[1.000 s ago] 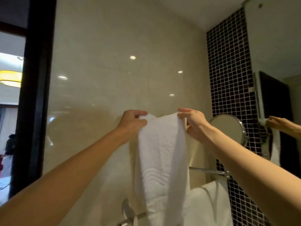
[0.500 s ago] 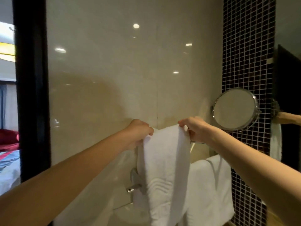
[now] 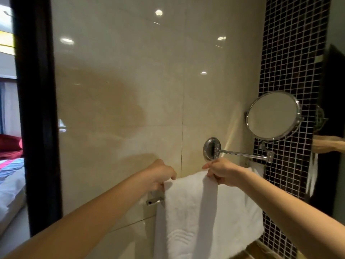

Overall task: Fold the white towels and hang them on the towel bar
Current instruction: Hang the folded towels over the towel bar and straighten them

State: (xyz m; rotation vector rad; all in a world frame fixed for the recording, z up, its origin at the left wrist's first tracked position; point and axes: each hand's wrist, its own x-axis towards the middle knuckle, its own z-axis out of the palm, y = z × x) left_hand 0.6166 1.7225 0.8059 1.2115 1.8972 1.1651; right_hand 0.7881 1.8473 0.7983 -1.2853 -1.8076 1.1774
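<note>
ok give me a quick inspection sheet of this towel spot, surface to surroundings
surface: glossy beige wall; towel bar, only its left end shows
job's things: white towel held by its top edge at bar height; second white towel hangs to its right
clutter: nothing seen
hands: left hand and right hand each pinch a top corner of the towel
cables: nothing seen
surroundings: round mirror on a swing arm, black mosaic tiles, doorway at left with a bed beyond

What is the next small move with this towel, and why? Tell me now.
Probably lower the white towel a little so it drapes over the towel bar: the left hand and right hand pinch its top edge just above the bar's end.
</note>
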